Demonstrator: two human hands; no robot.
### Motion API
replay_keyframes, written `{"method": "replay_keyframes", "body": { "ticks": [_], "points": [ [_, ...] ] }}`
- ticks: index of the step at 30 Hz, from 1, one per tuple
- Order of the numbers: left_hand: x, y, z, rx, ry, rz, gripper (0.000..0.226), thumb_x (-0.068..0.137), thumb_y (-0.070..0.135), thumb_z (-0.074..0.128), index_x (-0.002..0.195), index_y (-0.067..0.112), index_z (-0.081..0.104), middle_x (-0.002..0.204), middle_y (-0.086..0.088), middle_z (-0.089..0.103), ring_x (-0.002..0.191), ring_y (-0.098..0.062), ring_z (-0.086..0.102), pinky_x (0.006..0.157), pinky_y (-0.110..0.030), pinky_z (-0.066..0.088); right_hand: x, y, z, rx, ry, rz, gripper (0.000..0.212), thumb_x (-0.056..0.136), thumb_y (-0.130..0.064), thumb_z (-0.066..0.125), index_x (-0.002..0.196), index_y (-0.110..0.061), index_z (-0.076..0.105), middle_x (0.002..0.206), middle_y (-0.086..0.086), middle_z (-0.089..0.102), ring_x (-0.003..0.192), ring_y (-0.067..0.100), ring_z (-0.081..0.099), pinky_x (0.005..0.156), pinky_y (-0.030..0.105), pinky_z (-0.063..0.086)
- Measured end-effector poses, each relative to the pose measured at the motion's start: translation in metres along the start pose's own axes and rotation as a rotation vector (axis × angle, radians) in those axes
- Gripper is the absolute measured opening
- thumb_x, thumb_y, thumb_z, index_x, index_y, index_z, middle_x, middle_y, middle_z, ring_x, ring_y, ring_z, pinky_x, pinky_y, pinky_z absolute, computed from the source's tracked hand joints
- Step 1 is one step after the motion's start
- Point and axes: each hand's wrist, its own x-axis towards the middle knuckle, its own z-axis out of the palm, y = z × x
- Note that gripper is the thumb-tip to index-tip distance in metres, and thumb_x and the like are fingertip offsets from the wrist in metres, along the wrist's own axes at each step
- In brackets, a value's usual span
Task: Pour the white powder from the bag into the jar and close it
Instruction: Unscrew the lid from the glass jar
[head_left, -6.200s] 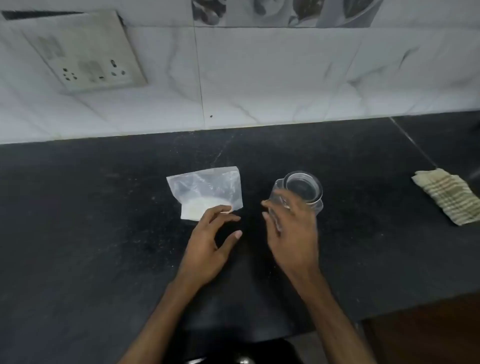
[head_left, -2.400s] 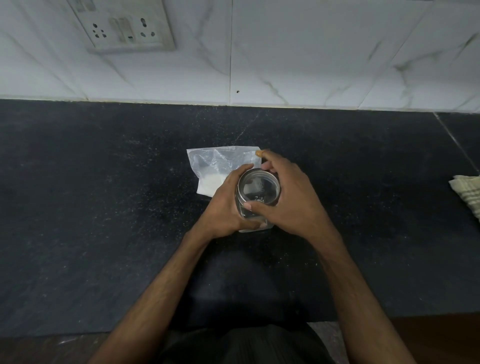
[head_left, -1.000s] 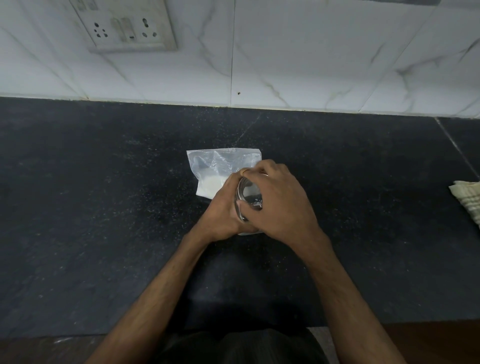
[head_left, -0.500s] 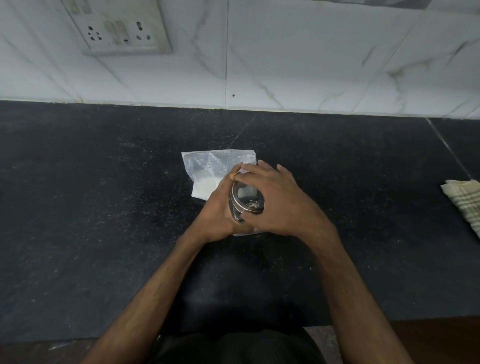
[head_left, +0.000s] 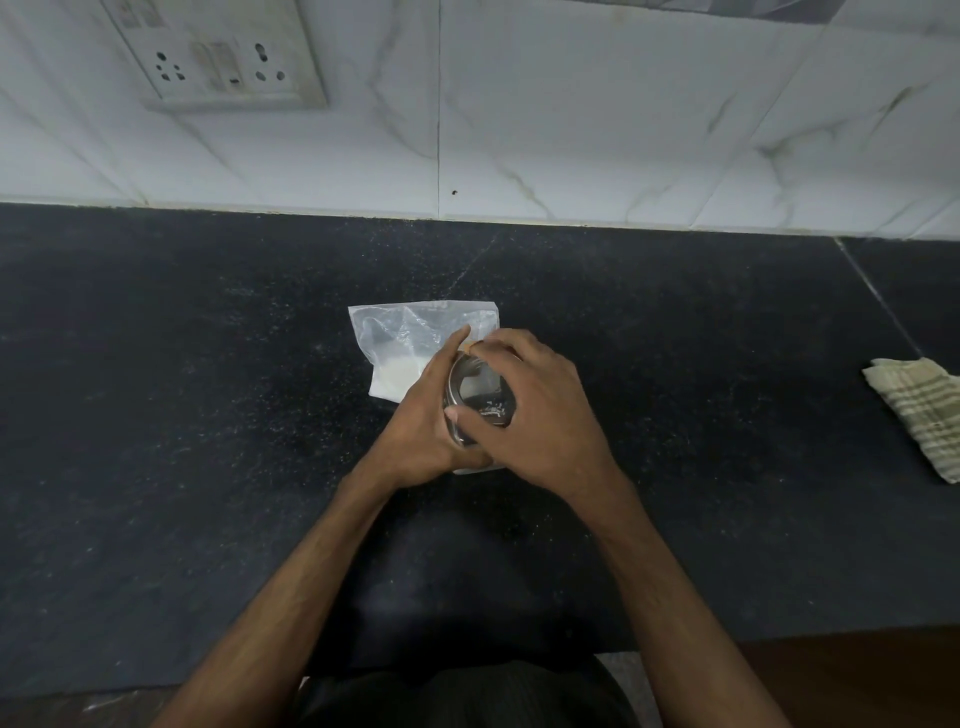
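A clear jar with a shiny lid (head_left: 479, 397) stands on the black counter (head_left: 208, 415), just in front of a clear plastic bag (head_left: 410, 338) that lies flat with white powder in its near corner. My left hand (head_left: 421, 426) wraps round the jar's left side. My right hand (head_left: 540, 415) curls over the lid from the right, fingers and thumb on its rim. Most of the jar's body is hidden by both hands.
A folded striped cloth (head_left: 924, 415) lies at the counter's right edge. A tiled wall with a socket plate (head_left: 218, 57) rises behind the counter. The counter's front edge runs close to my body.
Both hands came together on the jar, which moved left in front of the bag. Over the last second my right hand's fingers shifted round the lid while the left kept its hold.
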Motion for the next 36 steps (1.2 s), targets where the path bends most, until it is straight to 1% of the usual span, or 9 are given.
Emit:
{"method": "replay_keyframes", "body": {
  "ticks": [5,8,11,15,19,24,29,33,36],
  "points": [
    [0.002,0.002,0.0,-0.014,-0.005,0.011,0.123,0.057,-0.001,0.093,0.153,0.016,0.018,0.145,0.008,0.048,0.136,-0.005,0.047,0.111,-0.027,0.041,0.005,0.006,-0.008,0.09,-0.168,-0.06,0.072,0.077,-0.038,0.074,0.142,-0.026,0.046,0.148,-0.007,0.048,0.14,0.009,0.038,0.122,0.048,0.013],
    [0.001,0.003,-0.002,0.001,-0.005,-0.001,0.128,0.054,0.021,0.093,0.154,0.024,0.014,0.144,0.011,0.049,0.133,-0.002,0.048,0.11,-0.021,0.041,0.005,0.007,-0.005,0.138,-0.066,0.042,0.091,0.068,-0.055,0.08,0.145,-0.026,0.04,0.144,-0.005,0.046,0.132,0.011,0.043,0.115,0.041,0.029],
    [0.001,-0.001,-0.001,-0.005,-0.004,-0.01,0.127,0.057,0.006,0.093,0.155,0.021,0.013,0.145,0.003,0.05,0.134,-0.01,0.049,0.112,-0.038,0.042,0.002,0.004,0.005,0.159,0.005,0.079,0.088,0.069,-0.047,0.081,0.144,-0.025,0.042,0.13,-0.002,0.048,0.118,0.012,0.05,0.104,0.037,0.043],
    [0.005,0.0,-0.001,-0.009,-0.004,-0.004,0.125,0.058,0.001,0.093,0.155,0.018,0.016,0.145,-0.001,0.051,0.135,-0.017,0.05,0.112,-0.048,0.041,0.008,0.012,-0.001,0.182,-0.117,-0.023,0.09,0.07,-0.04,0.078,0.148,-0.023,0.038,0.139,-0.003,0.05,0.126,0.012,0.049,0.11,0.049,0.037],
    [0.0,0.0,-0.002,0.007,-0.001,-0.038,0.127,0.054,0.025,0.093,0.154,0.022,0.015,0.146,0.012,0.047,0.136,-0.005,0.047,0.114,-0.033,0.04,0.008,0.008,-0.004,0.212,-0.109,0.038,0.108,0.067,-0.052,0.082,0.154,-0.033,0.02,0.146,-0.005,0.042,0.132,0.01,0.04,0.112,0.033,0.033],
    [0.004,0.007,0.0,-0.022,-0.001,0.026,0.113,0.057,0.0,0.093,0.149,0.014,0.028,0.14,-0.001,0.055,0.131,-0.018,0.054,0.108,-0.04,0.046,0.009,0.009,-0.002,0.198,-0.177,-0.027,0.089,0.076,-0.026,0.076,0.152,-0.023,0.03,0.144,-0.002,0.048,0.132,0.013,0.04,0.113,0.045,0.032],
    [-0.002,0.009,0.0,-0.034,-0.01,0.01,0.122,0.051,0.031,0.09,0.148,0.029,0.016,0.139,0.023,0.046,0.129,0.01,0.047,0.1,-0.007,0.04,0.01,0.012,-0.011,0.198,-0.077,-0.019,0.098,0.07,-0.05,0.082,0.151,-0.029,0.031,0.141,-0.007,0.049,0.131,0.01,0.043,0.114,0.037,0.029],
    [0.001,0.005,0.0,-0.033,0.01,0.014,0.116,0.057,0.001,0.093,0.15,0.015,0.026,0.141,0.0,0.054,0.131,-0.013,0.053,0.108,-0.037,0.046,0.009,0.007,0.002,0.202,-0.082,-0.039,0.078,0.072,-0.039,0.071,0.143,-0.021,0.044,0.137,-0.005,0.053,0.125,0.012,0.048,0.111,0.046,0.036],
    [0.003,0.005,0.001,-0.043,0.012,0.036,0.111,0.058,-0.004,0.091,0.148,0.012,0.028,0.14,-0.002,0.054,0.13,-0.015,0.055,0.108,-0.04,0.046,0.01,0.007,-0.003,0.165,-0.168,-0.066,0.079,0.075,-0.04,0.072,0.145,-0.029,0.038,0.145,-0.009,0.048,0.135,0.007,0.041,0.12,0.052,0.014]
  ]
}}
